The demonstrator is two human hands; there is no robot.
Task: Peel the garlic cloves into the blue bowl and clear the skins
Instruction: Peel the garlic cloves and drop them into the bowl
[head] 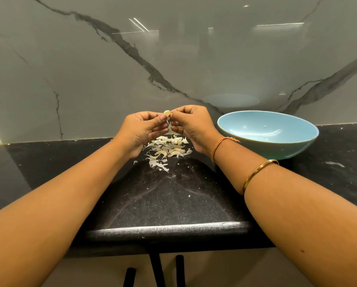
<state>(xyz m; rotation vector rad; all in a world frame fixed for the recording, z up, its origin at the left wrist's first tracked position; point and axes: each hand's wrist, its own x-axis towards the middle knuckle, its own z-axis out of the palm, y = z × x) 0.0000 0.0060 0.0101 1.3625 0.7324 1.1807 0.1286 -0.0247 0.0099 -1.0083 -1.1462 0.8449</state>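
Clove (166, 113) between left grip (144, 129) (and right (192, 125))

Black speckled countertop (173, 195): blue bowl (270, 146) right; heap of garlic cloves and skins (167, 151) centre, apart.

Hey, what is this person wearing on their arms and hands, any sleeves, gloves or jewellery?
No sleeves or gloves show: both forearms are bare. The right hand has an orange thread band round its wrist, and a plain gold bangle sits further up that forearm. The left hand and wrist carry nothing.
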